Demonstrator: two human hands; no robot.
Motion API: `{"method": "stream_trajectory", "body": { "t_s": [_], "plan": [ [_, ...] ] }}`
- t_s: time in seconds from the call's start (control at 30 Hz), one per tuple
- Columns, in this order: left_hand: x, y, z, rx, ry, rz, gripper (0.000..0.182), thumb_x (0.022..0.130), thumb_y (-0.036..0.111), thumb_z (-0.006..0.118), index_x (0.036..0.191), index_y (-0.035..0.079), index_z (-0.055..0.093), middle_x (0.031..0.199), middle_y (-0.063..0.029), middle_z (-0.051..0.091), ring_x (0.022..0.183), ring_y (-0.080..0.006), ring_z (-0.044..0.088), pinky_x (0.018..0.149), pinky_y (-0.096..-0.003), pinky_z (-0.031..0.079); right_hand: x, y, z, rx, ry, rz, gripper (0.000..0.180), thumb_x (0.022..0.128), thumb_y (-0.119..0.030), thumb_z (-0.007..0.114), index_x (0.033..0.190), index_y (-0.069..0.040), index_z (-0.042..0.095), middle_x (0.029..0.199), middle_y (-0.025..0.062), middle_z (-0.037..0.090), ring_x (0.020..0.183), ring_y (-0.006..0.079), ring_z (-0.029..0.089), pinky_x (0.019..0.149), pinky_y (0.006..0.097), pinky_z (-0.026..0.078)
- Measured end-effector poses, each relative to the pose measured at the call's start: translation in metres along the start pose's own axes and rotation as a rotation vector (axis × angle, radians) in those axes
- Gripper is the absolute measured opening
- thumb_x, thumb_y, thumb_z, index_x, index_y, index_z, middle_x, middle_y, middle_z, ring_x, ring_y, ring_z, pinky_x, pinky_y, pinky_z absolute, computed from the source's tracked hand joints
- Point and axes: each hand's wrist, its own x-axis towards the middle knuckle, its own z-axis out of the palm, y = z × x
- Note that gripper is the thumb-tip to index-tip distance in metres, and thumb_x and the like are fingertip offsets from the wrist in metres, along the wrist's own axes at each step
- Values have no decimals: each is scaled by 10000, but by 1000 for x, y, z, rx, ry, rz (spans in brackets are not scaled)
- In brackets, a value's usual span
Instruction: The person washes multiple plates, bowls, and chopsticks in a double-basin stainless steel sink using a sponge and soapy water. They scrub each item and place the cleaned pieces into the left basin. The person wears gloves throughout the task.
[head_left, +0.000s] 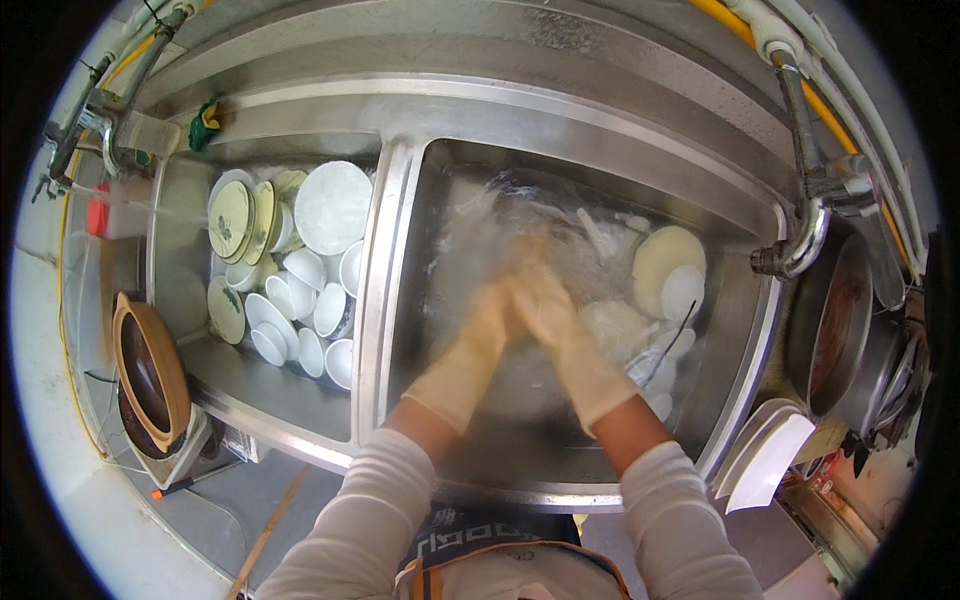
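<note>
Both my hands wear pale rubber gloves and meet over the right basin of a steel double sink. My left hand and my right hand touch at the fingers, which are blurred by motion and partly lost in the murky, splashing water. Whether anything is between them cannot be told. To their right, a pale yellow plate, a small white dish and several other dishes lie in the water, with a thin dark stick across them.
The left basin holds several white bowls, a large white plate and patterned yellow plates. A faucet reaches over the right rim. Brown oval pot stands left; stacked white dishes and a large pan stand right.
</note>
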Motion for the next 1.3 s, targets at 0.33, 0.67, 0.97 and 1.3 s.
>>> {"method": "stream_trajectory", "body": {
  "t_s": [0.33,0.67,0.97,1.3],
  "plan": [
    [-47,30,20,1339,87,44,502,923,228,707,1373,41,589,1318,-184,669,1170,-292,656,979,-412,511,-12,-16,-7,-615,-104,-388,772,892,-84,687,1578,-233,365,1465,131,557,1351,297,532,1149,390,418],
    [-23,4,-25,420,429,127,344,940,210,638,1214,9,692,1201,-155,722,1104,-314,695,920,-427,554,15,72,12,951,151,424,678,826,72,713,1450,66,446,1357,157,611,1200,266,628,1045,356,526],
    [-51,4,3,-216,49,-66,420,991,224,577,1325,-29,547,1312,-214,621,1098,-311,662,890,-453,588,-20,114,66,997,353,433,573,926,-57,694,1444,34,466,1427,184,561,1316,324,530,1137,484,435],
    [-105,40,12,-551,9,-351,464,1055,307,564,1409,14,502,1369,-189,605,1244,-335,616,1076,-539,519,-49,-12,-60,-441,-209,-707,497,851,-11,662,1341,-66,605,1372,171,596,1274,362,570,1133,502,415]
  ]
}}
